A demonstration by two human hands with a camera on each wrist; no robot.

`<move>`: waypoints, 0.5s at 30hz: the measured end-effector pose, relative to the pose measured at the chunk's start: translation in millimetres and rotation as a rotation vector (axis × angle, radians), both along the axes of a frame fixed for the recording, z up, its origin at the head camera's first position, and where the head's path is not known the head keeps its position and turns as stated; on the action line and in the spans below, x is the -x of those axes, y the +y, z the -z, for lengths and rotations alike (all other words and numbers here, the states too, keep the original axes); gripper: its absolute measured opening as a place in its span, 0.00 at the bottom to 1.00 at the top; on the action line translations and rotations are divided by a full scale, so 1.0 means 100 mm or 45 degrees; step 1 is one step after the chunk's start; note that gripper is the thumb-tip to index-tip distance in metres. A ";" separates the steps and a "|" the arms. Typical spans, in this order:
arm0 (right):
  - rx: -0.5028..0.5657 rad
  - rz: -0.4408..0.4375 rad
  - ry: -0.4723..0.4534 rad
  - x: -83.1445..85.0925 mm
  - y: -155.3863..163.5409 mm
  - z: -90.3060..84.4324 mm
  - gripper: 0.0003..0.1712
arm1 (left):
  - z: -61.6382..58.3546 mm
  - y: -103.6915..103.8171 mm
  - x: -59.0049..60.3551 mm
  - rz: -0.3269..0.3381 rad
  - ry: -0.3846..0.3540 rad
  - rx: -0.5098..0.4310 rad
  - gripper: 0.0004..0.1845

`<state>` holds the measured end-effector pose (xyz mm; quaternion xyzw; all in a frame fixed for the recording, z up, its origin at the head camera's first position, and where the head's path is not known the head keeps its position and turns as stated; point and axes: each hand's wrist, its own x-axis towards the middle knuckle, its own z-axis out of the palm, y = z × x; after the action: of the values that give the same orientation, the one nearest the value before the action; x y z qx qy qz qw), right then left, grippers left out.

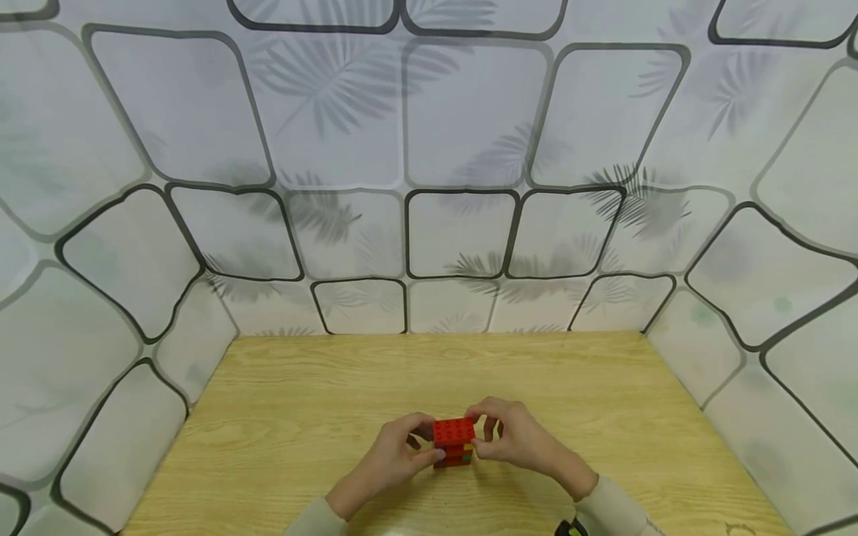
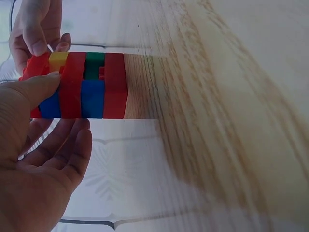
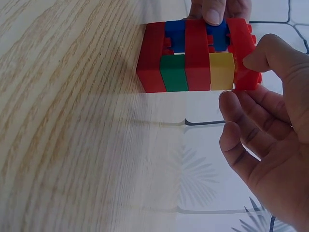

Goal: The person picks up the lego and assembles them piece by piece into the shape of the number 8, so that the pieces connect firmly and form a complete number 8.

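Observation:
A small stack of toy building bricks (image 1: 453,451) stands on the table between both hands. Its bottom brick (image 3: 151,58), middle brick (image 3: 197,60) and top brick (image 3: 241,43) are red and wide. Between them sit a green brick (image 3: 174,72) and a yellow brick (image 3: 222,71) on the right side, with blue bricks (image 2: 92,99) on the left. The top brick looks slightly tilted in the right wrist view. My left hand (image 1: 395,452) grips the upper left of the stack, thumb on a blue brick. My right hand (image 1: 519,439) pinches the top brick's right end between thumb and fingers.
The wood-grain table (image 1: 322,387) spreads around the stack. A patterned white backdrop (image 1: 462,231) rises behind it and along both sides. Near the right sleeve (image 1: 613,510) a small black and yellow object (image 1: 571,528) shows at the bottom edge.

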<state>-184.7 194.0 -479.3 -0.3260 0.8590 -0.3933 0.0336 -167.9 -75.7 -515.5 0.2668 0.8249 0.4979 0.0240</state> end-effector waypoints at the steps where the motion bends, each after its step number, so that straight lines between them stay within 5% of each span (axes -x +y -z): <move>1: 0.002 -0.003 0.003 0.00 0.00 0.00 0.18 | 0.00 0.00 0.00 0.004 0.003 0.007 0.17; 15: -0.009 -0.004 -0.008 0.00 0.01 0.01 0.18 | -0.10 0.00 0.00 -0.005 0.013 -0.013 0.19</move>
<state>-185.1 194.9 -480.6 -0.3258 0.8599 -0.3912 0.0382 -168.2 -75.8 -505.3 0.2678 0.8229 0.5009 0.0174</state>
